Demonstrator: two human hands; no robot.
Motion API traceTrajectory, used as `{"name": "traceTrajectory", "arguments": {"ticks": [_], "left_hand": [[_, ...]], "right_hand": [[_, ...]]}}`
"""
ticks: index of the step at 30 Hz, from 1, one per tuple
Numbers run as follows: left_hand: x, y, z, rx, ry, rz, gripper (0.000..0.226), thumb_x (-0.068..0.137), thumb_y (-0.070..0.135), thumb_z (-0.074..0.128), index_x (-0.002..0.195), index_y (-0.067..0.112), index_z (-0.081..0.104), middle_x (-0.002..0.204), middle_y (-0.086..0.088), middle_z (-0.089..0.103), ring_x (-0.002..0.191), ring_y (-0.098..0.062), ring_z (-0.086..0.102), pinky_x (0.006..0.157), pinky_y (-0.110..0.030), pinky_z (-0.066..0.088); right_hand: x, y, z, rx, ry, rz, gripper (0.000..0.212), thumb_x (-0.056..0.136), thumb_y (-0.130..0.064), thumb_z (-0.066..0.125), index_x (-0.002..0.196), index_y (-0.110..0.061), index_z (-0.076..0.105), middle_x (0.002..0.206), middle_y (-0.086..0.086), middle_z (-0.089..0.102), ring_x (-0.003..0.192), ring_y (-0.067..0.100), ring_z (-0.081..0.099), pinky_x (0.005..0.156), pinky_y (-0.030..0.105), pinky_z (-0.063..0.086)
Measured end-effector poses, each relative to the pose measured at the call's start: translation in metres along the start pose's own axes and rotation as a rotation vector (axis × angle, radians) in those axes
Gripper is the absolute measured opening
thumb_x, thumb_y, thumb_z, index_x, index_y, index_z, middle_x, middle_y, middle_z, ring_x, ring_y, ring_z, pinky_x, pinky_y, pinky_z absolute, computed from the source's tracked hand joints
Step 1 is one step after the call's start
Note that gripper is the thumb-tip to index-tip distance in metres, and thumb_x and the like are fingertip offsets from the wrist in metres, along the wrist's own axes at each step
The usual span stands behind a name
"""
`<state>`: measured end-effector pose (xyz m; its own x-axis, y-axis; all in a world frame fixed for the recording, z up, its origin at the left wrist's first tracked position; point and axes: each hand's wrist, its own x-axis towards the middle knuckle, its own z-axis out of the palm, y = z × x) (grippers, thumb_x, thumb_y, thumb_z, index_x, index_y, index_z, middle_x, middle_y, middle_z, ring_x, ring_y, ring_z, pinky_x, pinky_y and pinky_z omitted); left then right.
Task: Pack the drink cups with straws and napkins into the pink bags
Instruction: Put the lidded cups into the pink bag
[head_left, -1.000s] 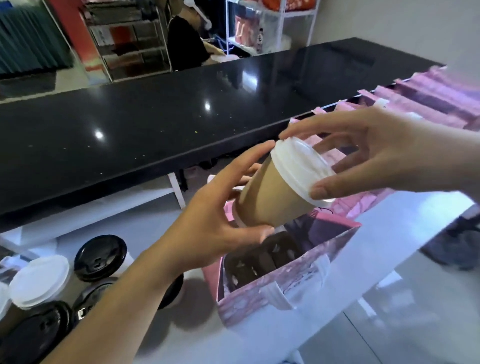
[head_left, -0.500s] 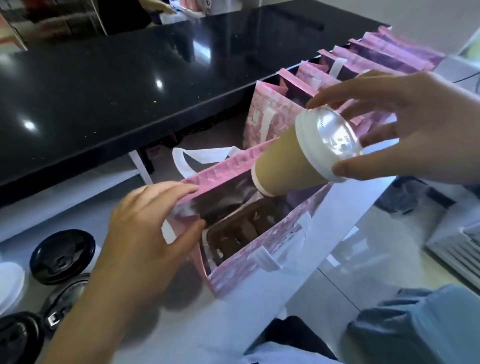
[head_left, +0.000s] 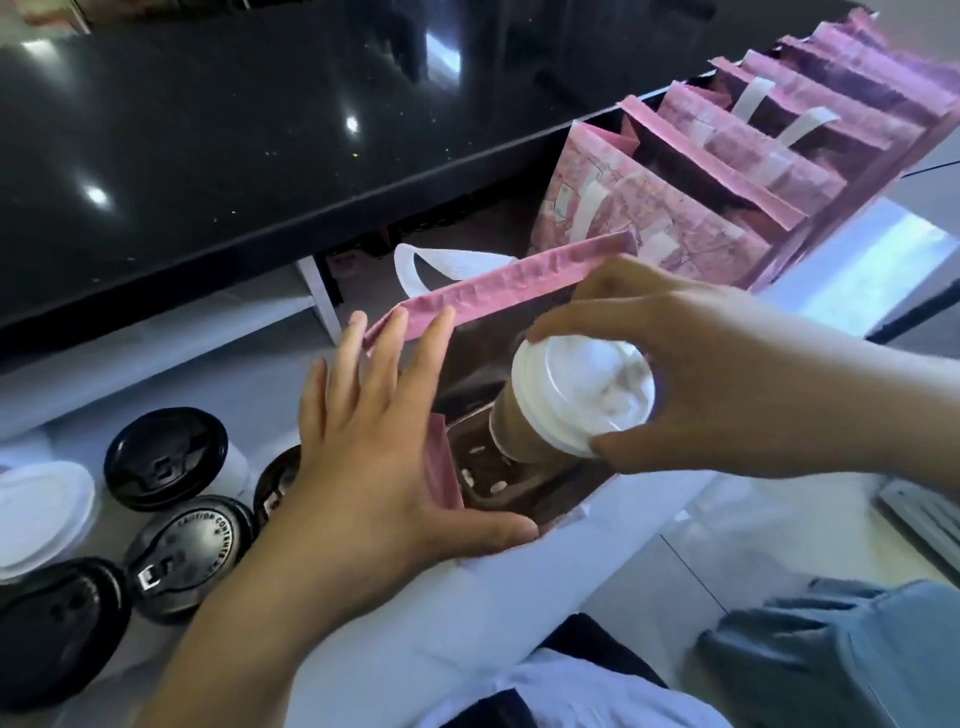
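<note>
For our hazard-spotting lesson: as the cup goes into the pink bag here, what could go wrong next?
1. The right hand grips the cup by its white lid only; the lid might pop off.
2. The cup leans, so it may miss the carrier slot.
3. The pink bag stands near the table edge; a push could slide it off.

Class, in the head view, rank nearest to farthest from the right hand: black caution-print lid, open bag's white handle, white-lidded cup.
1. white-lidded cup, in the grip of the right hand
2. white handle, at the far side of the open bag
3. black caution-print lid, lower left
</note>
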<state>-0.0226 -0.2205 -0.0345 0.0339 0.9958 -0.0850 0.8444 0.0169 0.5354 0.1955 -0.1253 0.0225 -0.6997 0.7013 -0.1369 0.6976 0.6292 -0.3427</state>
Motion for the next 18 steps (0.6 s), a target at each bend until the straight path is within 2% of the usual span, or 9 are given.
{"name": "traceTrajectory", "arguments": {"ticks": [3, 5, 8, 12, 18], "left_hand": [[0.000, 0.002, -0.003, -0.083, -0.025, -0.017, 0.141, 0.031, 0.092, 0.060, 0.142, 0.062, -0.023, 0.154, 0.032, -0.032, 0.138, 0.004, -0.041, 0.124, -0.045, -0.007], [0.000, 0.002, -0.004, -0.114, -0.040, -0.014, 0.144, 0.036, 0.084, 0.072, 0.144, 0.061, -0.021, 0.153, 0.032, -0.034, 0.135, 0.006, -0.043, 0.123, -0.042, -0.009], [0.001, 0.000, -0.004, -0.101, -0.054, -0.013, 0.145, 0.038, 0.082, 0.075, 0.144, 0.061, -0.021, 0.152, 0.033, -0.036, 0.134, 0.007, -0.044, 0.122, -0.041, -0.010], [0.001, -0.005, -0.005, -0.119, -0.054, -0.003, 0.143, 0.034, 0.091, 0.066, 0.145, 0.061, -0.019, 0.152, 0.034, -0.035, 0.135, 0.008, -0.042, 0.122, -0.040, -0.007], [0.000, -0.005, -0.003, -0.143, -0.060, 0.013, 0.142, 0.040, 0.083, 0.075, 0.146, 0.061, -0.016, 0.151, 0.035, -0.035, 0.136, 0.008, -0.041, 0.121, -0.039, -0.006]], "right_hand": [[0.007, -0.009, 0.018, -0.169, -0.052, 0.008, 0.071, 0.073, -0.052, 0.074, 0.134, -0.056, 0.040, 0.118, -0.021, 0.039, 0.095, 0.009, 0.049, 0.072, 0.019, 0.046], [0.014, -0.015, 0.024, -0.240, -0.090, 0.003, 0.066, 0.078, -0.045, 0.072, 0.136, -0.051, 0.041, 0.120, -0.015, 0.040, 0.087, 0.011, 0.048, 0.063, 0.018, 0.040], [0.031, -0.013, 0.035, -0.242, -0.138, -0.009, 0.063, 0.080, -0.035, 0.070, 0.137, -0.044, 0.044, 0.124, -0.010, 0.042, 0.086, 0.017, 0.053, 0.071, 0.029, 0.048], [0.045, -0.008, 0.050, -0.235, -0.198, -0.018, 0.062, 0.080, -0.029, 0.070, 0.137, -0.039, 0.049, 0.124, -0.007, 0.044, 0.093, 0.021, 0.059, 0.079, 0.032, 0.050], [0.059, -0.006, 0.064, -0.234, -0.243, -0.075, 0.063, 0.078, -0.025, 0.070, 0.137, -0.034, 0.051, 0.119, -0.002, 0.046, 0.098, 0.025, 0.059, 0.084, 0.040, 0.052]]}}
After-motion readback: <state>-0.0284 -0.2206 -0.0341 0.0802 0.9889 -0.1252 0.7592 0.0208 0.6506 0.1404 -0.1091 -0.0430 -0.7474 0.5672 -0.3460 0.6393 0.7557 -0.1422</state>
